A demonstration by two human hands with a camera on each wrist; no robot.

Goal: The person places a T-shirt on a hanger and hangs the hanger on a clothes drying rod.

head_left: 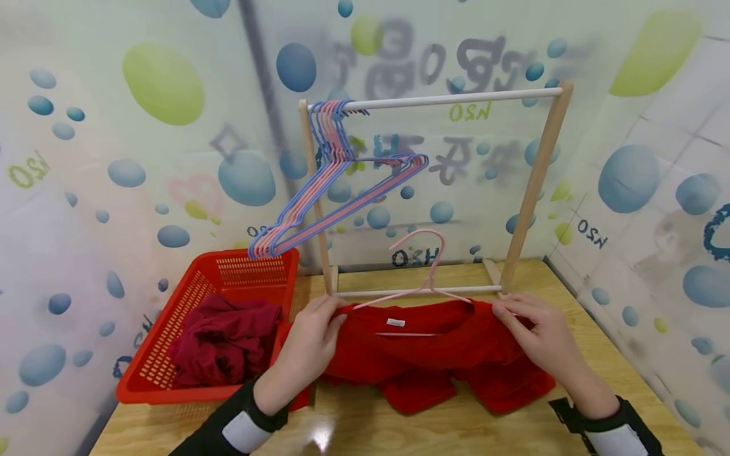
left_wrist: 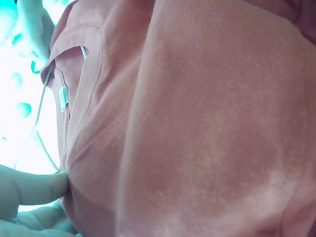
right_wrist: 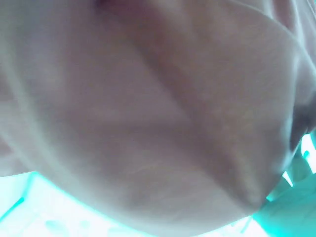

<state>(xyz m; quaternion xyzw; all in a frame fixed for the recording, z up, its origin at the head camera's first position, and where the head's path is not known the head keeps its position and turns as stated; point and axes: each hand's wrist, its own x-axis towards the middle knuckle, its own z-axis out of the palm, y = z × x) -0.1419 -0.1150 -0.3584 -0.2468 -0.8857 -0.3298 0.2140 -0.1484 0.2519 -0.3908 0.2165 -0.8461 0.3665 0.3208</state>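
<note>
A red shirt [head_left: 413, 364] hangs between both hands, a small white label showing inside its neckline. A pink hanger [head_left: 431, 272] sits inside it, with its hook rising above the collar. At the left shoulder my left hand [head_left: 308, 342] pinches the fabric between thumb and fingers. The right hand [head_left: 542, 335] grips the other shoulder the same way. The shirt [left_wrist: 207, 118] fills most of the left wrist view, where the left thumb [left_wrist: 42, 187] presses on its edge. Cloth of the shirt [right_wrist: 148, 123] covers most of the right wrist view and hides most of that hand.
A red plastic basket [head_left: 137, 373] at the left holds a crumpled dark red garment [head_left: 228, 335]. Behind the shirt stands a rack with a white rail [head_left: 456, 99] and wooden posts [head_left: 533, 190]. Several pink and blue hangers [head_left: 342, 171] hang at its left end. All stand on a wooden table [head_left: 456, 437].
</note>
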